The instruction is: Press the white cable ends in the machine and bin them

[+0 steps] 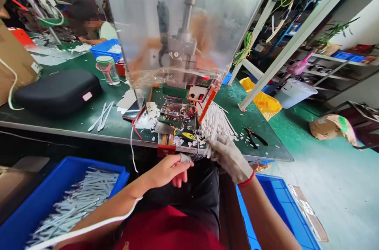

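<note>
My left hand (pixel 170 171) hovers in front of the table edge, above my lap. A greyish-white cover wraps a fingertip; thumb and forefinger stretch forward, the other fingers hang loosely bent, and nothing shows in them. On my right hand (pixel 231 157) is a pale work glove with a red cuff. Its fingers are closed at the table edge on thin white strips (pixel 209 148), partly hidden by the glove. Just beyond lies a pile of white strips (pixel 217 122). Left of it are a yellow-and-green handled tool (pixel 186 135) and a press machine (pixel 173 110) with a control box (pixel 199 94).
A clear shield (pixel 139 17) stands before the machine. Pliers (pixel 256 137) lie at right, a few loose strips (pixel 102 116) and a black case (pixel 59 92) at left. Blue bins flank me; the left bin (pixel 66 167) holds many strips. Another person (pixel 106 31) sits across the table.
</note>
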A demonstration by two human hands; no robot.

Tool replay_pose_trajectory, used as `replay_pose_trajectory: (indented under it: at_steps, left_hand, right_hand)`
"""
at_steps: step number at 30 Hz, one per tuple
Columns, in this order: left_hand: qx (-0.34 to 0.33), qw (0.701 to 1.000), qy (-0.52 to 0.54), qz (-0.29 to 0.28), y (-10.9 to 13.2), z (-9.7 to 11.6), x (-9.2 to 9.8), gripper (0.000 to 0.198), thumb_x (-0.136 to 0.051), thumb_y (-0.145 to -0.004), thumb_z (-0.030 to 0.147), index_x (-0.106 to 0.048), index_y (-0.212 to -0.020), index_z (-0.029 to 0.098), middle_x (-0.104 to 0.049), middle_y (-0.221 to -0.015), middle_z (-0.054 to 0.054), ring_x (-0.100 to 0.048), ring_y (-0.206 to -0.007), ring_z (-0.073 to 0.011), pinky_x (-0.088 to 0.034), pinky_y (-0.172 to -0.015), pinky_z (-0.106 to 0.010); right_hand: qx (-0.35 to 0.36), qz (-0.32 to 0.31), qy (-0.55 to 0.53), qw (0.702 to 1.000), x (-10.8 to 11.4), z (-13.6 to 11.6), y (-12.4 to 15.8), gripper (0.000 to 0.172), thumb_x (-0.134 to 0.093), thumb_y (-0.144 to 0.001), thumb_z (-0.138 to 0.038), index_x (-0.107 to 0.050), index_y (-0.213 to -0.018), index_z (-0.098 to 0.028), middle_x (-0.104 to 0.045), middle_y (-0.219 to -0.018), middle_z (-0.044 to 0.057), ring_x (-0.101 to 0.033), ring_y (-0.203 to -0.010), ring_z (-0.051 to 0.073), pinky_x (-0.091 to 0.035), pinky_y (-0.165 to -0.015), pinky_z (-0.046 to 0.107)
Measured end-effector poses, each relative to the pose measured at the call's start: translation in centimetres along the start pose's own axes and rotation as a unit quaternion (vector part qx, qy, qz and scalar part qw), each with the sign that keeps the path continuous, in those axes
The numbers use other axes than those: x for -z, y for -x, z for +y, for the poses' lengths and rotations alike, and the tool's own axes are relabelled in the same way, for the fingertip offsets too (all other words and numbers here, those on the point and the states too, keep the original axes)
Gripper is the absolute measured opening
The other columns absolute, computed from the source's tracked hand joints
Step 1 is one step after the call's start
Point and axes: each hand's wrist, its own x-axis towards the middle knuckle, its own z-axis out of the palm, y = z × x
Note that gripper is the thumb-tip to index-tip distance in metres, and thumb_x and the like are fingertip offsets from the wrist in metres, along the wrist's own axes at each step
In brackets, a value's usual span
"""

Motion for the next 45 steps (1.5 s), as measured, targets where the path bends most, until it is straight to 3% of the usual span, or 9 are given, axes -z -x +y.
replay_pose_trajectory:
  at_steps: [2,5,12,16,20,25,30,38,45]
  left_hand:
    - [-0.036,0.998,0.028,0.038,-1.2,0.1,-0.8,0.050,-0.057,-0.088,0.064,-0.059,-0.092,0.014,-0.070,-0.075,-0.006,-0.065,-0.053,-0.0132,-0.048,-0.049,-0.021]
    - [-0.043,0.995,0.022,0.088,-1.5,-0.1,-0.9,0.049,-0.063,-0.085,0.063,-0.056,-0.085,0.014,-0.071,-0.072,-0.007,-0.068,-0.054,-0.0158,-0.049,-0.049,-0.022]
    - [-0.026,0.985,0.020,0.168,-0.5,-1.6,-0.4,0.057,-0.065,-0.080,0.069,-0.060,-0.080,0.012,-0.073,-0.074,-0.011,-0.072,-0.062,-0.0205,-0.056,-0.056,-0.029]
    - [0.006,0.985,0.054,0.161,-0.3,-2.0,-0.4,0.062,-0.066,-0.074,0.074,-0.060,-0.076,0.012,-0.074,-0.075,-0.013,-0.072,-0.061,-0.0217,-0.056,-0.055,-0.030]
    - [0.015,0.985,0.093,0.146,0.3,-1.9,-0.1,0.060,-0.069,-0.075,0.069,-0.064,-0.084,0.010,-0.073,-0.070,-0.011,-0.073,-0.060,-0.0216,-0.055,-0.055,-0.028]
    - [0.013,0.975,0.116,0.191,1.3,-1.8,0.3,0.056,-0.071,-0.076,0.063,-0.066,-0.091,0.010,-0.073,-0.070,-0.009,-0.073,-0.061,-0.0214,-0.055,-0.056,-0.026]
    - [0.018,0.967,0.135,0.217,1.4,-1.9,1.0,0.053,-0.071,-0.077,0.060,-0.066,-0.091,0.009,-0.074,-0.071,-0.010,-0.073,-0.062,-0.0213,-0.054,-0.055,-0.025]
    - [0.009,0.970,0.121,0.210,1.1,-2.1,1.1,0.052,-0.068,-0.080,0.059,-0.066,-0.093,0.009,-0.073,-0.070,-0.010,-0.073,-0.062,-0.0213,-0.056,-0.057,-0.026]
    - [0.028,0.970,0.143,0.193,0.7,-1.7,1.6,0.053,-0.070,-0.077,0.061,-0.067,-0.090,0.009,-0.072,-0.065,-0.009,-0.072,-0.057,-0.0207,-0.054,-0.053,-0.025]
  right_hand:
    - [0.010,-0.040,0.014,0.999,-2.4,1.3,0.6,0.039,-0.078,-0.075,-0.052,-0.065,-0.089,-0.017,-0.065,-0.064,0.002,-0.052,-0.049,0.011,-0.039,-0.045,0.022]
    - [0.039,-0.052,0.065,0.996,-4.2,2.3,0.6,0.036,-0.073,-0.080,-0.051,-0.065,-0.091,-0.017,-0.063,-0.064,0.001,-0.053,-0.052,0.012,-0.042,-0.048,0.022]
    - [0.050,-0.015,0.189,0.981,-6.3,3.2,0.3,0.026,-0.064,-0.085,-0.042,-0.066,-0.091,-0.017,-0.066,-0.075,0.002,-0.058,-0.064,0.015,-0.049,-0.055,0.024]
    - [0.037,-0.016,0.210,0.977,-6.8,3.7,0.5,0.023,-0.064,-0.083,-0.039,-0.068,-0.088,-0.017,-0.066,-0.074,0.002,-0.058,-0.062,0.015,-0.049,-0.055,0.025]
    - [0.024,-0.073,0.134,0.988,-6.5,3.2,-0.8,0.033,-0.066,-0.084,-0.050,-0.067,-0.085,-0.017,-0.065,-0.068,0.002,-0.058,-0.057,0.014,-0.049,-0.054,0.025]
    - [0.004,-0.111,0.047,0.993,-7.3,2.5,-5.1,0.040,-0.072,-0.079,-0.056,-0.070,-0.080,-0.015,-0.062,-0.062,0.001,-0.052,-0.050,0.010,-0.040,-0.047,0.021]
    - [-0.019,-0.169,-0.023,0.985,-9.0,3.7,-8.6,0.040,-0.073,-0.077,-0.054,-0.077,-0.087,-0.015,-0.063,-0.065,0.002,-0.048,-0.049,0.009,-0.035,-0.045,0.021]
    - [0.002,-0.111,-0.076,0.991,-9.4,5.2,-9.1,0.032,-0.075,-0.076,-0.047,-0.075,-0.079,-0.015,-0.064,-0.063,0.002,-0.048,-0.047,0.010,-0.036,-0.044,0.023]
    - [-0.057,-0.071,-0.102,0.991,-10.0,5.1,-9.3,0.031,-0.077,-0.070,-0.044,-0.072,-0.077,-0.015,-0.059,-0.056,-0.001,-0.043,-0.041,0.009,-0.034,-0.039,0.023]
